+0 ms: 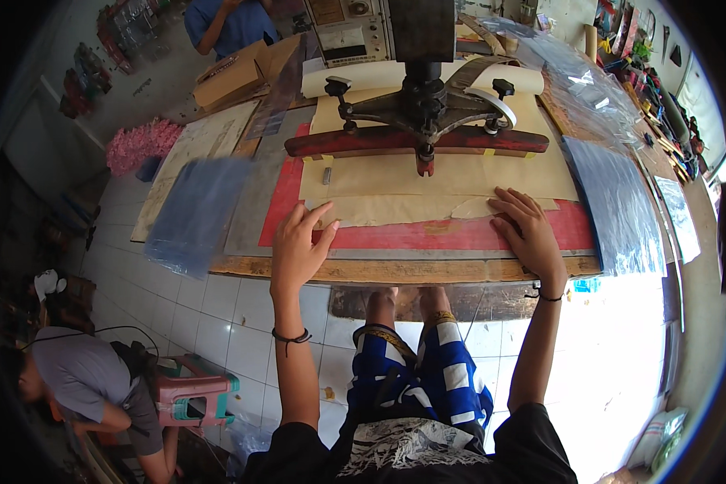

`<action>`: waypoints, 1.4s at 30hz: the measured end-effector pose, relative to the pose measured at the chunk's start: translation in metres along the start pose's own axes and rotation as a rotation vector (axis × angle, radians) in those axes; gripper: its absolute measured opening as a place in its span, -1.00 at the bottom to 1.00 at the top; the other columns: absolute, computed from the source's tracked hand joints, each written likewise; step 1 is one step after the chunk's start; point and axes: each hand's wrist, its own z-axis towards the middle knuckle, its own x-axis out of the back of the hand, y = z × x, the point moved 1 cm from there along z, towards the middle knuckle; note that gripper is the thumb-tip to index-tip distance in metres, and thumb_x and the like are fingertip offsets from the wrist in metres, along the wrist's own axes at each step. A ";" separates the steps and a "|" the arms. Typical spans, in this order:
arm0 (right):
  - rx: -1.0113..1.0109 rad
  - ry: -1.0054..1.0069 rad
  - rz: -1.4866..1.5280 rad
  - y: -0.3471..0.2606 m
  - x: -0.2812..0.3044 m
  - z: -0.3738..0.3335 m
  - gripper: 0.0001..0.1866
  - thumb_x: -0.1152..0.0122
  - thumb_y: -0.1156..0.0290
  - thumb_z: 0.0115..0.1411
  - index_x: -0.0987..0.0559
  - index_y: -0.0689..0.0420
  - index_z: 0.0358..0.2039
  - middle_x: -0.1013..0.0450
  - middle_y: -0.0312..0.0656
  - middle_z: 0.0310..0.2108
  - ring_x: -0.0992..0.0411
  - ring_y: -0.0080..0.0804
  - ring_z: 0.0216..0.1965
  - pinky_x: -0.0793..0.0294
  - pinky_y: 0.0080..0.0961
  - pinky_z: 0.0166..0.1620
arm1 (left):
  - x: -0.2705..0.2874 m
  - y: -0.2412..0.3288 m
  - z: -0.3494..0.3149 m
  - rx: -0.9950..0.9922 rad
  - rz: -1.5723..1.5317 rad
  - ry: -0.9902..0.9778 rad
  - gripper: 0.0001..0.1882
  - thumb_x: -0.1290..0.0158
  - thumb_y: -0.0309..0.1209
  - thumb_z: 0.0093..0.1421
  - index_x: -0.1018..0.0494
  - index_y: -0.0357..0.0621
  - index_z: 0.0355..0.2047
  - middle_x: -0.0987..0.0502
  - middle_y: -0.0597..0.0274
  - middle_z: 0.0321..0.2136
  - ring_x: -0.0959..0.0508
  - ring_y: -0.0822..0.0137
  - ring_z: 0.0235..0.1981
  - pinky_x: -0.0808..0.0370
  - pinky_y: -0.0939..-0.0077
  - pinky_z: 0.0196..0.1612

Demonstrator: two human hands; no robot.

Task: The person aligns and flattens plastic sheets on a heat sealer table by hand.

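My left hand (301,244) rests near the left front corner of a cream sheet (427,181), thumb and forefinger apart, with nothing visible between them. Toward the sheet's right front corner, my right hand (529,234) lies with its fingers spread and the tips on the sheet. Under the cream sheet, a red sheet (395,235) shows along the front and left. Beyond both hands a press head with a long red bar (347,143) spans the sheet; I cannot tell whether the bar touches it. A small metal piece (327,175) lies near the bar's left end.
Stacks of bluish clear plastic sheets lie on the left (198,210) and the right (617,202). A control box (351,32) and a cardboard box (234,77) are at the back. One person (97,379) bends near a pink stool (189,391); another (230,24) is at the far left.
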 end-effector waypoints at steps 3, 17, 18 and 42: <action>0.023 0.001 -0.026 0.003 -0.001 0.000 -0.66 -0.25 0.31 0.32 -0.64 0.13 0.06 -0.46 -0.08 0.26 -0.31 -0.04 0.34 -0.28 -0.14 0.38 | 0.000 -0.001 0.000 -0.068 0.041 0.041 -0.61 -0.18 -0.22 0.32 -0.59 -0.01 0.12 -0.37 0.16 -0.40 -0.48 0.18 -0.37 -0.44 0.26 -0.24; 0.001 0.026 0.013 0.004 -0.002 -0.002 -0.68 -0.26 0.32 0.30 -0.67 0.15 0.01 -0.48 -0.07 0.24 -0.33 -0.03 0.32 -0.29 -0.14 0.36 | -0.002 -0.002 -0.003 -0.003 0.002 -0.008 -0.62 -0.17 -0.19 0.32 -0.60 -0.02 0.09 -0.44 0.12 -0.34 -0.51 0.05 -0.26 -0.45 0.15 -0.11; 0.008 0.030 0.024 0.004 -0.001 0.000 -0.69 -0.27 0.32 0.30 -0.67 0.15 0.01 -0.48 -0.06 0.23 -0.33 -0.03 0.32 -0.30 -0.14 0.35 | -0.002 -0.003 -0.004 -0.001 0.003 -0.010 -0.62 -0.17 -0.19 0.32 -0.60 -0.02 0.09 -0.44 0.12 -0.34 -0.51 0.05 -0.26 -0.45 0.15 -0.11; 0.002 0.066 0.070 0.005 -0.005 -0.005 -0.73 -0.27 0.34 0.30 -0.70 0.16 -0.06 -0.54 -0.02 0.15 -0.39 0.01 0.27 -0.31 -0.15 0.34 | 0.000 0.000 -0.005 0.009 0.031 0.018 -0.63 -0.16 -0.19 0.33 -0.60 -0.03 0.08 -0.48 0.10 -0.29 -0.54 0.03 -0.23 -0.47 0.12 -0.08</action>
